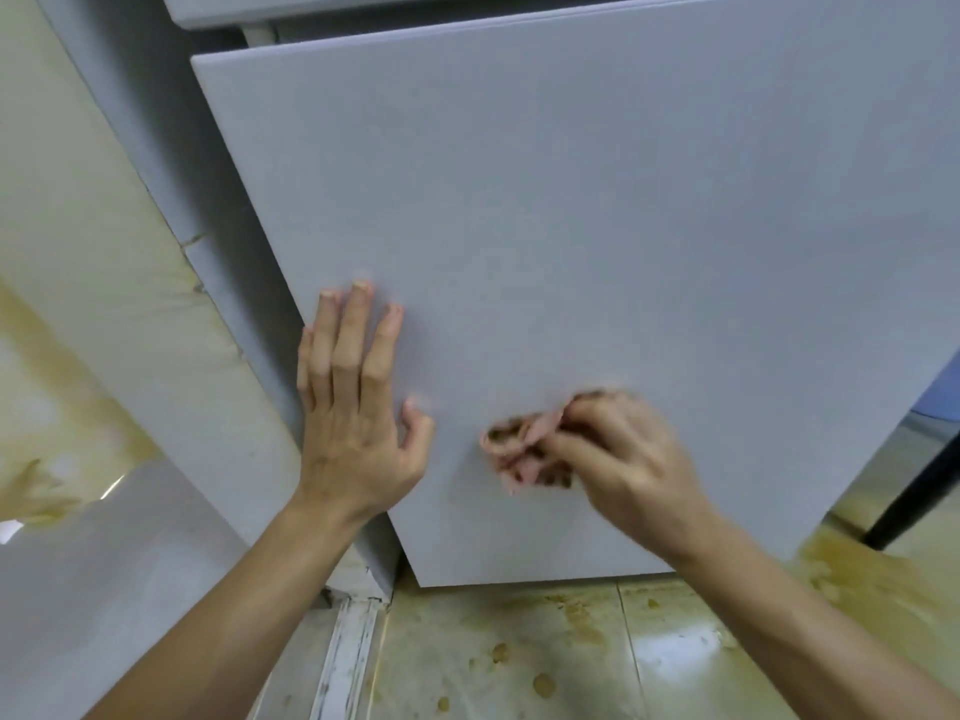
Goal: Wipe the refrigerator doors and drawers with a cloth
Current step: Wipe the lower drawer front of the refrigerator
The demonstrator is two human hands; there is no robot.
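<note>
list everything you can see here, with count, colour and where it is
fridge front panel: one, pale grey, fills the centre and upper right
upper fridge panel: one, pale grey, only its edge shows at the top
cloth: one, pink with dark marks, bunched against the front panel's lower part
wall: one, cream, stained, left of the fridge
floor tiles: several, pale with brown stains, along the bottom
dark bar: one, black, lower right
blue object: one, right edge, too cropped to identify
left hand: one, fingers straight, flat on the panel's left side
right hand: one, blurred, grips the cloth
</note>
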